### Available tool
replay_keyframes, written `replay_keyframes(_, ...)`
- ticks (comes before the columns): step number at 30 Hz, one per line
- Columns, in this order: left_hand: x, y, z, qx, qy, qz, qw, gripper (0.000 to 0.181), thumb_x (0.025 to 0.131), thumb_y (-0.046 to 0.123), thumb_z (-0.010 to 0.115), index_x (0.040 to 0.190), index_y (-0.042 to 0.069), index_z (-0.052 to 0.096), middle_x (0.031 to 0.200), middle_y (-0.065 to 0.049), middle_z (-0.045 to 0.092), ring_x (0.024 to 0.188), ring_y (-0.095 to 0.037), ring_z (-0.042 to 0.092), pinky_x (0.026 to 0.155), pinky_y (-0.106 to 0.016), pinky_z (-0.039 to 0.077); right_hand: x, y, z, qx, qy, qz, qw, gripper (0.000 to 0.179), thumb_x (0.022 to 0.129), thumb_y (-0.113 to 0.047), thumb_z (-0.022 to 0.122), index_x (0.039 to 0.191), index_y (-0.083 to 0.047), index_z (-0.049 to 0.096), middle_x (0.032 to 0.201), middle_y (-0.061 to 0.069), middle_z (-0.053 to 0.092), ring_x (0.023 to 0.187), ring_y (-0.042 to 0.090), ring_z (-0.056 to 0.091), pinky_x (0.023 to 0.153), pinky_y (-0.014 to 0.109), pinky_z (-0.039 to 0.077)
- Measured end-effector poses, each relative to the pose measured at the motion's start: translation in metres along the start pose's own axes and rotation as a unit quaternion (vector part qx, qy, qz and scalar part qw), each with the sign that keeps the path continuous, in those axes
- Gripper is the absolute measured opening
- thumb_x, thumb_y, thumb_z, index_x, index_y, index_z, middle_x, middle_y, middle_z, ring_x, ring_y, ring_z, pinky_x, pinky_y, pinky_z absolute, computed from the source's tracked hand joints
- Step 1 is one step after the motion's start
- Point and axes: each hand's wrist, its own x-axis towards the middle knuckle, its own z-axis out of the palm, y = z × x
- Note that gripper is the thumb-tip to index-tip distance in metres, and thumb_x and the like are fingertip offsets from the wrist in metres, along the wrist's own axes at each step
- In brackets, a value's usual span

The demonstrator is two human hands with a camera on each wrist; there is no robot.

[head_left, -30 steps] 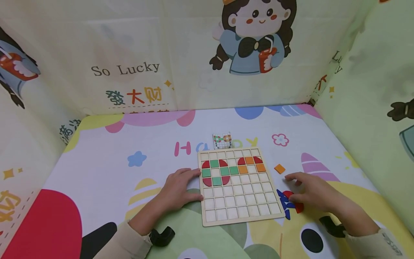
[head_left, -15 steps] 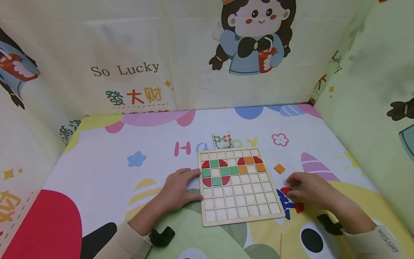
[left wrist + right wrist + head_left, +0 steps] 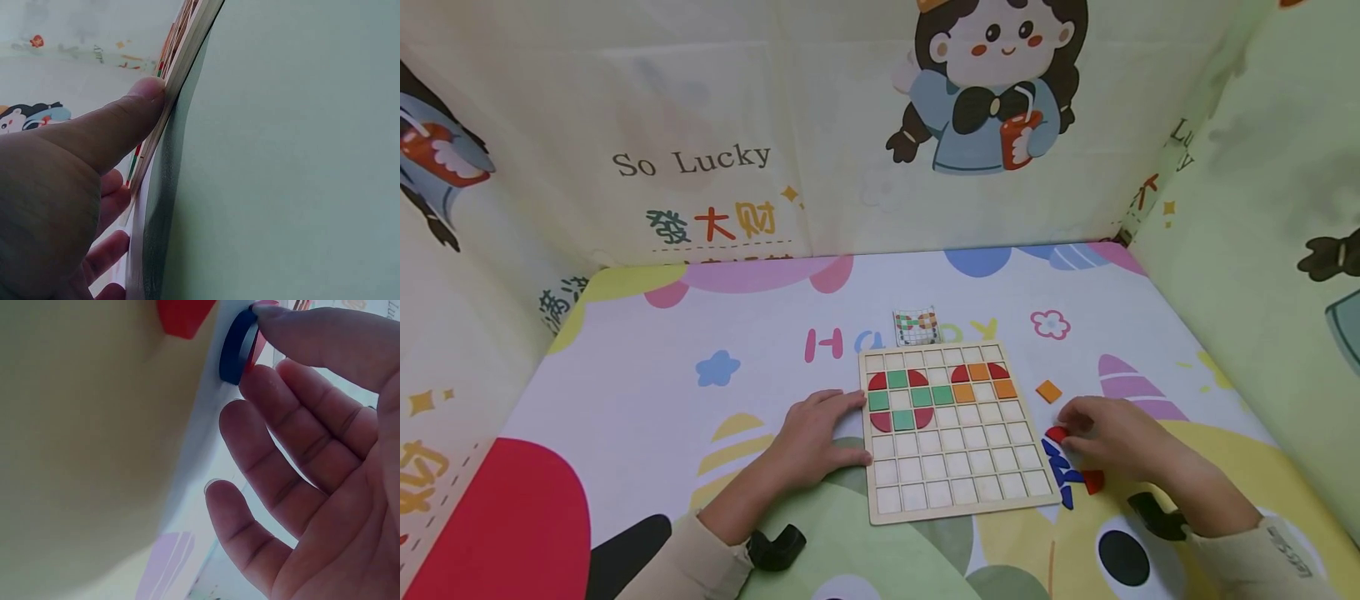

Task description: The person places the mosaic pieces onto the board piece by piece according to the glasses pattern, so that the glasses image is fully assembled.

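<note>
Grid board: lay flat on the printed tablecloth, between the two hands.
Left part of the board: green squares and red rounded pieces filled cells in the second, third and fourth rows from the far edge, reds at the corners; one more green square reached toward the right-hand group.
Right part of the board: two red rounded pieces flanked an orange square in the second row, with two more orange squares in the third.
Left hand: rested against the board's left edge, index finger and thumb spread well apart; the thumb tip touched the rim, and the hand was not closed round it.
Right hand: was low beside the board's right edge, thumb and index finger slightly apart and bent; whether they pinched a piece could not be told.
Loose red pieces: one showed right at the right thumb and index finger, another lay nearer the person.
Blue pieces: lay in a loose cluster just beside the board's right edge; the right wrist view showed one at the thumb tip.
Loose orange square: sat turned cornerwise, right of the board.
Pattern card: stood just beyond the far edge.
</note>
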Motion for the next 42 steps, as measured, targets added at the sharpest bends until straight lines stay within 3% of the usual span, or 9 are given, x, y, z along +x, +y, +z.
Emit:
replay_keyframes(7,0.0,0.0,0.0,-0.001,-0.001,-0.002,1.0,0.075,0.077,0.042,0.086,0.141,0.013,0.058,0.141,-0.002,0.055,0.136,-0.031,0.041,0.106,-0.058,0.032,0.003,-0.003,0.001,-0.008,0.005,-0.007,0.9999,0.025,0.083,-0.012,0.078,0.105,-0.008,0.069,0.092,-0.001,0.065,0.085,0.02,0.059,0.074,0.04,0.056)
replay_keyframes(14,0.0,-0.001,0.0,0.0,0.0,0.001,1.0,0.075,0.077,0.042,0.086,0.14,0.013,0.058,0.141,-0.002,0.056,0.135,-0.031,0.041,0.105,-0.058,0.033,0.006,-0.008,0.003,-0.01,0.014,-0.007,0.9998,0.026,0.085,-0.017,0.079,0.107,-0.008,0.07,0.094,0.0,0.065,0.086,0.02,0.059,0.072,0.036,0.056)
replay_keyframes(20,0.001,0.0,0.0,-0.004,-0.001,-0.006,1.0,0.075,0.077,0.04,0.086,0.14,0.012,0.058,0.141,-0.003,0.056,0.136,-0.032,0.041,0.106,-0.059,0.032,0.008,-0.01,0.003,-0.03,0.038,-0.03,0.9984,0.025,0.085,-0.013,0.078,0.108,-0.007,0.07,0.096,0.003,0.066,0.088,0.024,0.06,0.076,0.041,0.057)
replay_keyframes(30,0.0,0.002,0.0,-0.005,-0.005,-0.014,0.9999,0.076,0.077,0.04,0.086,0.141,0.011,0.058,0.141,-0.004,0.056,0.136,-0.032,0.04,0.106,-0.058,0.032,0.012,-0.015,0.001,-0.066,0.053,-0.023,0.9961,0.037,0.086,-0.034,0.079,0.107,-0.005,0.07,0.093,0.003,0.067,0.081,0.022,0.06,0.077,0.046,0.055)
replay_keyframes(42,0.0,0.001,0.0,-0.002,-0.005,-0.014,0.9999,0.076,0.077,0.04,0.086,0.141,0.012,0.057,0.141,-0.004,0.055,0.136,-0.032,0.04,0.106,-0.058,0.032,0.016,-0.021,0.005,-0.058,0.053,-0.04,0.9961,0.03,0.085,-0.019,0.08,0.107,-0.002,0.068,0.094,0.006,0.067,0.084,0.024,0.062,0.078,0.046,0.057)
